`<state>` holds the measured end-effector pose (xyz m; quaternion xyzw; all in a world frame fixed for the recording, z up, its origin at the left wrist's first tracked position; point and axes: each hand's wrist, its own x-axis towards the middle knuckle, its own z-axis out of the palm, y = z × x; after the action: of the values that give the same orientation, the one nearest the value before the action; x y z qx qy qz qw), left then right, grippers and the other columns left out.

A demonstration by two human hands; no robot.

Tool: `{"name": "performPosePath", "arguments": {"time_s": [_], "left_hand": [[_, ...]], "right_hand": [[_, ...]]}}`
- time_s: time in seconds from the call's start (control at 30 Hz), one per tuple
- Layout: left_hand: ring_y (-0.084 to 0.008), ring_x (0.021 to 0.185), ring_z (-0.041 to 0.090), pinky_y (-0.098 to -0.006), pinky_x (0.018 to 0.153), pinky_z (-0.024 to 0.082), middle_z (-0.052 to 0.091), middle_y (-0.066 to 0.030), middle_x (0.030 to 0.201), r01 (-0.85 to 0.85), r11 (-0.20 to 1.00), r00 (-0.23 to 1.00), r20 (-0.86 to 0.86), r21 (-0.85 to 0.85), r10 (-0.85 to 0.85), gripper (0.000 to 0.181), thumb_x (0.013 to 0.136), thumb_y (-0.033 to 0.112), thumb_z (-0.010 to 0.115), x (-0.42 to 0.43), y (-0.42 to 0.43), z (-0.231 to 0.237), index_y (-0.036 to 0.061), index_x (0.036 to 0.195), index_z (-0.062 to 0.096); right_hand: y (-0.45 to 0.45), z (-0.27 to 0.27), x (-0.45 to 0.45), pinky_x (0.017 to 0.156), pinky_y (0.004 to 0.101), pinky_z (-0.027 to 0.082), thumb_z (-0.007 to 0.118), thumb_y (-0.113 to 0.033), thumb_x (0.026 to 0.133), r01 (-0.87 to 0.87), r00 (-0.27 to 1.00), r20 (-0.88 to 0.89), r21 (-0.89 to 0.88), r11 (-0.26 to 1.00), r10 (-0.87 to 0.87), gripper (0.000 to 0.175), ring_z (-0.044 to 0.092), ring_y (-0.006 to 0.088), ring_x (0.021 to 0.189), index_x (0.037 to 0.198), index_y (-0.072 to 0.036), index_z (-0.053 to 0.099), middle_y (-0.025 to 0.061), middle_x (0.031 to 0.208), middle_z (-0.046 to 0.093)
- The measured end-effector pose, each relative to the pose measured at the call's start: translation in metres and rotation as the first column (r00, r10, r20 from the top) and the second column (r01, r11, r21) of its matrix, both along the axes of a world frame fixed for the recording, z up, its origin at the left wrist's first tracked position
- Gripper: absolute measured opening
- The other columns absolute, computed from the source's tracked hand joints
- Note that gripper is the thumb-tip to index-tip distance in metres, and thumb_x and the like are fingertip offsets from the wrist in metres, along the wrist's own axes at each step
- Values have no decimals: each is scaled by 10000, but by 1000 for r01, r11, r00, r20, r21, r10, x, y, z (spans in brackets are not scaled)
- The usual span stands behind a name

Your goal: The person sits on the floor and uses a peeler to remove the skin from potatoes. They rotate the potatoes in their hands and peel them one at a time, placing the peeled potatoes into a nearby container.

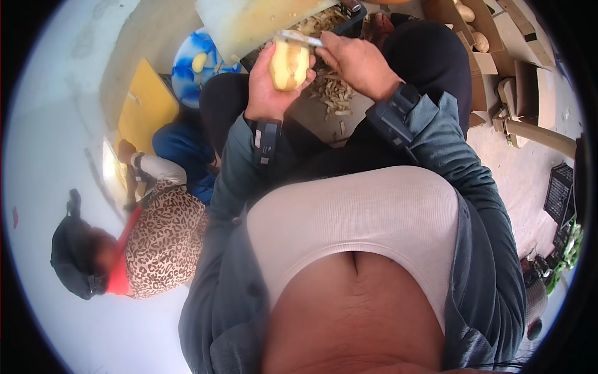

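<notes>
My left hand point(265, 89) holds a mostly peeled potato point(285, 70) upright, with a brown strip of skin running down its face. In my right hand point(357, 63) is a peeler or small knife point(301, 39); its metal part lies across the potato's top. Peelings point(337, 93) are heaped on the floor beneath my hands, and more lie in a dark crate point(357, 21) behind them. To the left, a peeled potato point(199, 62) rests in a blue and white basin point(180, 77).
A pale board point(243, 23) slants over the crate. At left a co-worker in a leopard-print top point(161, 238) sits by a yellow board point(147, 103). Cardboard boxes point(483, 70) with potatoes point(480, 42) stand at right, near a black plastic crate point(559, 191).
</notes>
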<state>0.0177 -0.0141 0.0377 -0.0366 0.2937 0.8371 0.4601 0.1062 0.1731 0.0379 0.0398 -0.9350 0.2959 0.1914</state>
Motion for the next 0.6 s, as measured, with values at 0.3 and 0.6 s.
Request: {"name": "performPosePath", "arguments": {"time_s": [0.3,0.6], "left_hand": [[-300,1023,636,-416,806,523,647,-164,1165,53,999,995,-88,5,-52,488,1016,436,460,6,1,8,52,1303,555],[-287,1084,624,-457,831,527,641,-155,1227,-125,988,992,-38,-91,122,465,998,425,478,2,6,5,90,1308,565]], "right_hand": [[16,3,-8,642,515,448,557,-266,1006,63,997,-35,-232,971,-73,264,587,468,778,954,-13,501,256,756,585],[-18,11,13,672,517,490,569,-241,987,-167,983,46,-180,969,178,204,610,453,782,1008,-40,539,226,807,616]]}}
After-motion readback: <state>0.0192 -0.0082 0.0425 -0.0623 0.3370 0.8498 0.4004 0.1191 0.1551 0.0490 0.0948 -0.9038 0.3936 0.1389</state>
